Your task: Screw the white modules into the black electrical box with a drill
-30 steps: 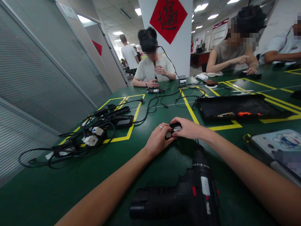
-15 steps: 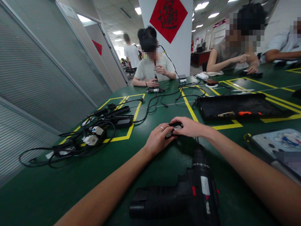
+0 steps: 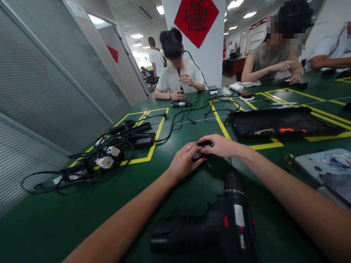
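A small black casing with a pale, silvery inside [image 3: 197,155] is gripped between my two hands, just above the green table. My left hand [image 3: 184,159] has a ring on one finger and is closed on the casing's near left side. From the right, the curled fingers of my right hand [image 3: 218,146] hold its far right side. Much of the casing is hidden by my fingers, and its exact kind does not show. Below my right wrist lies a black cordless drill [image 3: 236,204] on its side, its bit pointing away from me and its handle to the left.
A heap of black cables and adapters [image 3: 128,142] lies on the left. An open black tray [image 3: 285,122] holding small orange parts stands at the right, with a pale pouch [image 3: 326,168] nearer me. Across the table a co-worker [image 3: 179,78] handles a tool; another person [image 3: 276,62] sits right.
The fingers of my right hand have shifted slightly on the casing, while both hands stay in nearly the same place. The drill lies as before.
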Demonstrator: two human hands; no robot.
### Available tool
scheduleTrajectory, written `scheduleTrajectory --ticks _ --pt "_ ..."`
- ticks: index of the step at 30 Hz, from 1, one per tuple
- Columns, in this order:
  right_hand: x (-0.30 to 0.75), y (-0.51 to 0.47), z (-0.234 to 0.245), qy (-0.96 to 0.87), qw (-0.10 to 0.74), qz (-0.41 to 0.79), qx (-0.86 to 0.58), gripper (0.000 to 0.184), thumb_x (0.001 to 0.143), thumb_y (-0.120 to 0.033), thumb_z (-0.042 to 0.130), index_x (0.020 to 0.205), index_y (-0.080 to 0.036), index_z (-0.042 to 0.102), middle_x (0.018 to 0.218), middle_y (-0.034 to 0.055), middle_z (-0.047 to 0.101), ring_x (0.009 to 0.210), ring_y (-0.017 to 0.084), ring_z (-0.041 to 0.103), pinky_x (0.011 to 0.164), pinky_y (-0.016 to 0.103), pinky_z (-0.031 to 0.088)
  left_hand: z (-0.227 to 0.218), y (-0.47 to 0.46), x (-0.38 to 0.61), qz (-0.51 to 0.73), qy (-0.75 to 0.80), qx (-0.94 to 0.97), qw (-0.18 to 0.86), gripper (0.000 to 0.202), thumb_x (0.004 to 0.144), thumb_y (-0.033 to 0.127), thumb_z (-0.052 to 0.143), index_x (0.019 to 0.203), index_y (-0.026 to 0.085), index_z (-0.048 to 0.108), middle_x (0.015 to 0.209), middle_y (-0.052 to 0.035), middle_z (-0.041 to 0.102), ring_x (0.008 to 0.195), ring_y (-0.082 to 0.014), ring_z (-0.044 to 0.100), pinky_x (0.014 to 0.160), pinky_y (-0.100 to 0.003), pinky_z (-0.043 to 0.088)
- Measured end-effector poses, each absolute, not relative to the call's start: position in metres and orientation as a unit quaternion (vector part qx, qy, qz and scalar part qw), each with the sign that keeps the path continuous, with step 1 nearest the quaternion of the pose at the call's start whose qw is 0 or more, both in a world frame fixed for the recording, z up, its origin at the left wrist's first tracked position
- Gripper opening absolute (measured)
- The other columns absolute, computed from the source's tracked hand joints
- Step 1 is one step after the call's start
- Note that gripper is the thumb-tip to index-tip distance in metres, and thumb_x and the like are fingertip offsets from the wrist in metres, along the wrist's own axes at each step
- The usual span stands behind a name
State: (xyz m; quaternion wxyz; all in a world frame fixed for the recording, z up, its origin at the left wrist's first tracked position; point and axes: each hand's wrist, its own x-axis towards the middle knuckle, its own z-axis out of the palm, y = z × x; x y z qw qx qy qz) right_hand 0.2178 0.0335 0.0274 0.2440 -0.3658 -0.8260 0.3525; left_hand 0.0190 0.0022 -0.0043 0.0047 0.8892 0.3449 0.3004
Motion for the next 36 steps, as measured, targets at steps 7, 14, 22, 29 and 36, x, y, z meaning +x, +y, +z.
scheduleTrajectory --ticks 7,14,22,29,36 --pt "0.2164 0.0347 0.028 -0.821 0.239 0.361 -0.372 0.034 0.083 -0.02 0.064 0.116 -0.014 0.061 0.111 0.004 0.062 0.1 0.018 0.059 0.089 0.026 0.046 -0.0044 0.0039 0.0174 0.292 0.336 0.895 -0.002 0.036 0.082 0.034 0.06 0.114 0.02 0.051 0.115 -0.01 0.059 0.112 -0.0228 0.054 0.095 -0.038 0.047" --pt "0.2173 0.0345 0.0282 -0.819 0.237 0.366 -0.374 0.034 0.083 -0.023 0.065 0.116 -0.016 0.062 0.113 0.0041 0.061 0.101 0.019 0.058 0.087 0.026 0.048 -0.0039 0.0045 0.0181 0.286 0.342 0.895 0.003 0.031 0.083 0.034 0.06 0.11 0.02 0.053 0.114 -0.0096 0.059 0.111 -0.0229 0.054 0.095 -0.038 0.046" --pt "0.2173 0.0349 0.0278 -0.818 0.233 0.357 -0.385 0.037 0.08 -0.024 0.068 0.116 -0.014 0.062 0.109 0.0037 0.063 0.098 0.019 0.059 0.084 0.025 0.048 -0.0054 0.0048 0.0201 0.274 0.368 0.889 0.018 0.029 0.081 0.032 0.062 0.107 0.022 0.053 0.107 -0.0064 0.057 0.104 -0.0221 0.054 0.09 -0.037 0.048" --pt "0.2134 0.0326 0.0282 -0.82 0.238 0.319 -0.41 0.035 0.08 -0.026 0.068 0.113 -0.017 0.064 0.106 0.0036 0.063 0.095 0.019 0.06 0.084 0.026 0.047 -0.0035 0.0008 0.0196 0.276 0.399 0.873 0.039 0.037 0.079 0.036 0.064 0.112 0.025 0.053 0.107 -0.0058 0.047 0.094 -0.021 0.055 0.082 -0.037 0.052" --pt "0.2129 0.0313 0.0284 -0.828 0.24 0.308 -0.403 0.033 0.081 -0.028 0.067 0.112 -0.017 0.064 0.107 0.0047 0.063 0.097 0.02 0.059 0.086 0.027 0.046 0.0019 -0.0042 0.0199 0.299 0.401 0.863 0.075 0.036 0.079 0.037 0.063 0.111 0.023 0.056 0.108 -0.0068 0.043 0.101 -0.0219 0.052 0.09 -0.038 0.048"
